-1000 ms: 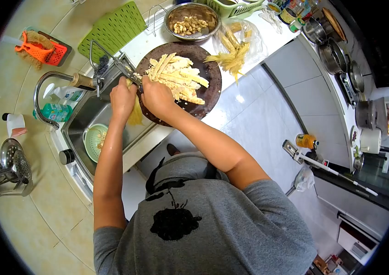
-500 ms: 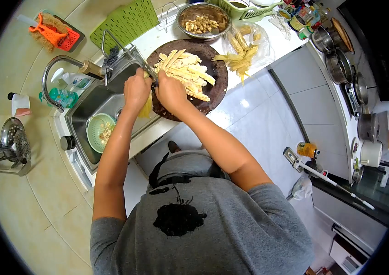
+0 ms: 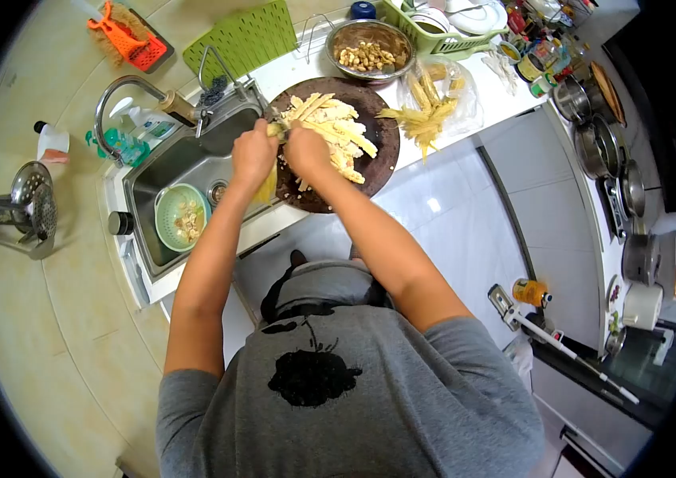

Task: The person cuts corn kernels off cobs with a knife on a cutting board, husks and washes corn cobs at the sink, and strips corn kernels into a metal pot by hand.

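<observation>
- Two hands at the round chopping board's (image 3: 370, 163) 9 o'clock edge: my left hand (image 3: 253, 155) closed on a yellow husk strip (image 3: 265, 187), my right hand (image 3: 307, 151) closed on a peeler (image 3: 277, 127).
- Step, as I judge: stripping baby corn (image 3: 334, 131).
- Next move calls for a short, controlled pull.

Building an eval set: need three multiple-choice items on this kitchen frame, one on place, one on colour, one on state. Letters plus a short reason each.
1. Where is the green colander?
A. in the sink
B. on the stove
C. on the floor

2. What colour is the ridged mat behind the sink?
A. red
B. green
C. blue

3. What is on the round cutting board?
A. nothing
B. a heap of pale cut strips
C. a whole fish

Answers: 1 A, it sits inside the steel basin. 2 B, it is bright green. 3 B, pale strips lie piled beside the left hand and right hand.
</observation>
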A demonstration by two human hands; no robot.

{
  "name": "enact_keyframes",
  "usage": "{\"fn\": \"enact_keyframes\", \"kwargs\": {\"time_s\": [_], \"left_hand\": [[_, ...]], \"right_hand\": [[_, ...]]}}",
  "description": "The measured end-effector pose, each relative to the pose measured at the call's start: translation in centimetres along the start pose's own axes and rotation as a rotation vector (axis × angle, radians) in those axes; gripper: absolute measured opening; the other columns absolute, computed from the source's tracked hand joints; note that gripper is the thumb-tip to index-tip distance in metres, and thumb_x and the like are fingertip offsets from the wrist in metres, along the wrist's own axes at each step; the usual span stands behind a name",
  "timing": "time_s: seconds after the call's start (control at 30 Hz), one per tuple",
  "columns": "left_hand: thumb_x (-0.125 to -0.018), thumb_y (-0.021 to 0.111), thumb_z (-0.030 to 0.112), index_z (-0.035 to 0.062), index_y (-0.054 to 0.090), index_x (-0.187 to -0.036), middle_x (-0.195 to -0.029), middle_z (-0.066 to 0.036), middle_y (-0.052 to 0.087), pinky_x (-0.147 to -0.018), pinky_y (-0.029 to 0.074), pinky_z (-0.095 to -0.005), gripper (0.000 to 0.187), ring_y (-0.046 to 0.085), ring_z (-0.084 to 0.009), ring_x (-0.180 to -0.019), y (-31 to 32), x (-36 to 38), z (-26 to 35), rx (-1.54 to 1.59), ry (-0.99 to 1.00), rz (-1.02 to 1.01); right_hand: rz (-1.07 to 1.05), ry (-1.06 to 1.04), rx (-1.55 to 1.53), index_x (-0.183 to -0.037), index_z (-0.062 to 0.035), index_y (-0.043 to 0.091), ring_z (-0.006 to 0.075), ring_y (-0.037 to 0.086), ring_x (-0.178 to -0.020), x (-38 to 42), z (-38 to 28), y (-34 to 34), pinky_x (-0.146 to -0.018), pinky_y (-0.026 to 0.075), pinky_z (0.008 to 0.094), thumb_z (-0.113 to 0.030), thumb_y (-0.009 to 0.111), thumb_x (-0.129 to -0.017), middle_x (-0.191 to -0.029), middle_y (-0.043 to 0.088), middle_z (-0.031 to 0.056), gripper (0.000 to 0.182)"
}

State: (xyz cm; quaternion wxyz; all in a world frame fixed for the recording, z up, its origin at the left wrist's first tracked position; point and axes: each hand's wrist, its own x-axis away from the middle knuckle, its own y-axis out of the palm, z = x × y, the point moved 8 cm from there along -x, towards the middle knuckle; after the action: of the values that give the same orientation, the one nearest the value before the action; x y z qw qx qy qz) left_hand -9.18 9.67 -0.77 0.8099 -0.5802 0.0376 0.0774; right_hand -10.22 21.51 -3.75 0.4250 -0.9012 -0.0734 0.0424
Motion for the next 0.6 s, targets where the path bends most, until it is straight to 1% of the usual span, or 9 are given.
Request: {"fn": "enact_keyframes", "kwargs": {"time_s": [0.03,0.1,0.17,0.2,0.3,0.4,0.5,0.53,0.6], "left_hand": [[-0.083,0.055,0.019,0.0001,0.058,-0.096,-0.081,-0.028,0.066,-0.074,0.051,-0.0551,0.023,0.064,-0.0471,-0.077,0.4,0.3,0.2,-0.02,0.019,-0.016],[-0.085,0.056,0.021,0.0005,0.057,-0.095,-0.082,-0.028,0.066,-0.075,0.051,-0.0552,0.023,0.064,-0.0476,-0.077,-0.9,-0.1,0.3,0.0,-0.029,0.05],[-0.085,0.057,0.022,0.0004,0.057,-0.095,-0.082,-0.029,0.065,-0.076,0.05,-0.0554,0.023,0.064,-0.0478,-0.077,-0.9,0.2,-1.5,0.037,-0.149,0.081],[-0.086,0.06,0.024,0.0045,0.058,-0.102,-0.086,-0.025,0.066,-0.075,0.05,-0.0525,0.025,0.063,-0.0456,-0.082,-0.4,-0.1,-3.0,0.014,-0.165,0.064],[-0.086,0.063,0.026,0.0065,0.064,-0.106,-0.086,-0.017,0.07,-0.074,0.051,-0.0443,0.028,0.067,-0.0368,-0.082,-1.2,0.5,-5.9,0.159,-0.201,0.154],[-0.089,0.062,0.021,0.0053,0.064,-0.109,-0.081,-0.011,0.069,-0.067,0.051,-0.0357,0.026,0.067,-0.0253,-0.074,-0.8,1.3,-9.5,0.464,-0.303,0.174],[-0.093,0.06,0.016,0.003,0.064,-0.109,-0.079,-0.005,0.066,-0.061,0.048,-0.0277,0.021,0.061,-0.0142,-0.068,0.5,2.8,-13.3,0.97,-0.609,0.117],[-0.095,0.058,0.014,0.0015,0.063,-0.108,-0.079,-0.004,0.064,-0.059,0.046,-0.0242,0.019,0.059,-0.0118,-0.065,-0.1,3.2,-12.9,1.156,-0.647,0.166],[-0.095,0.058,0.014,0.0017,0.062,-0.108,-0.078,-0.004,0.064,-0.058,0.046,-0.0246,0.018,0.059,-0.0119,-0.065,-0.2,3.4,-14.4,1.24,-0.705,0.174]], "right_hand": [[-0.084,0.056,-0.014,-0.103,0.0046,0.058,0.0405,0.067,-0.084,-0.8,2.2,1.2,-0.073,0.053,0.0479,-0.006,0.053,-0.085,-0.087,0.067,0.0273,0.021],[-0.026,0.013,-0.082,-0.105,0.0047,0.057,0.0419,0.066,-0.083,-0.3,4.7,2.2,-0.074,0.053,0.0491,-0.009,0.059,-0.083,-0.087,0.067,0.0272,0.026],[0.026,-0.042,-0.115,-0.101,0.0025,0.056,0.0443,0.065,-0.078,0.0,5.4,1.3,-0.071,0.052,0.0506,-0.017,0.061,-0.084,-0.081,0.066,0.0278,0.026],[0.033,-0.058,-0.131,-0.099,0.0014,0.055,0.0455,0.064,-0.075,0.8,6.0,1.3,-0.07,0.051,0.0513,-0.021,0.062,-0.085,-0.078,0.065,0.028,0.027],[-0.008,-0.083,-0.112,-0.096,0.0013,0.055,0.0438,0.065,-0.074,0.7,6.2,-1.5,-0.07,0.052,0.051,-0.019,0.064,-0.081,-0.075,0.065,0.0271,0.027],[-0.004,-0.152,0.024,-0.091,0.0006,0.054,0.0408,0.066,-0.065,-0.2,7.0,-3.5,-0.06,0.053,0.0491,-0.028,0.067,-0.083,-0.071,0.065,0.0236,0.033],[0.087,-0.244,0.141,-0.087,-0.0013,0.051,0.0394,0.065,-0.061,-1.0,7.7,-5.8,-0.057,0.053,0.0479,-0.033,0.069,-0.083,-0.068,0.065,0.0206,0.037],[0.09,-0.256,0.18,-0.088,-0.0016,0.051,0.0388,0.065,-0.062,-1.7,8.3,-5.8,-0.057,0.053,0.0474,-0.034,0.068,-0.084,-0.069,0.065,0.0194,0.036],[0.117,-0.311,0.243,-0.091,-0.0023,0.052,0.0378,0.066,-0.07,-2.8,8.9,-6.0,-0.063,0.053,0.0463,-0.035,0.066,-0.085,-0.081,0.066,0.0197,0.037]]}}
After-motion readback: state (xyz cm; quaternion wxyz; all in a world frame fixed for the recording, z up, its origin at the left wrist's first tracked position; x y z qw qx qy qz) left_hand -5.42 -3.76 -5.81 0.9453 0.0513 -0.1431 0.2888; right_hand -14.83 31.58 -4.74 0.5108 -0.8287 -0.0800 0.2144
